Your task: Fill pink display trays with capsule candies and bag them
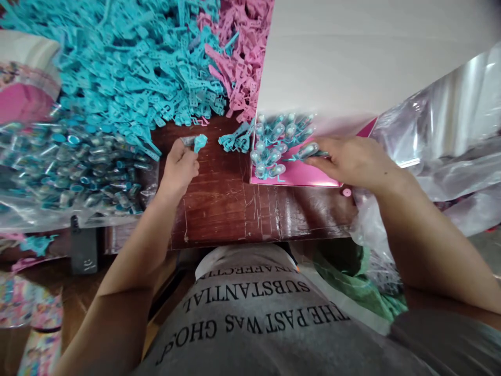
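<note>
Head view, steeply down, close over table (219,203)

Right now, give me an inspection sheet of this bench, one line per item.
Surface: dark wooden table, scratched.
Job's things: small tube with teal cap; teal-clipped capsule; capsule cluster on pink card.
Clutter: teal plastic pieces, pink pieces, bag of tubes, clear plastic sheet.
Hands: left hand pinches the tube; right hand grips the capsule.
Cables: nothing seen.
Surroundings: white board, printed packaging.
</note>
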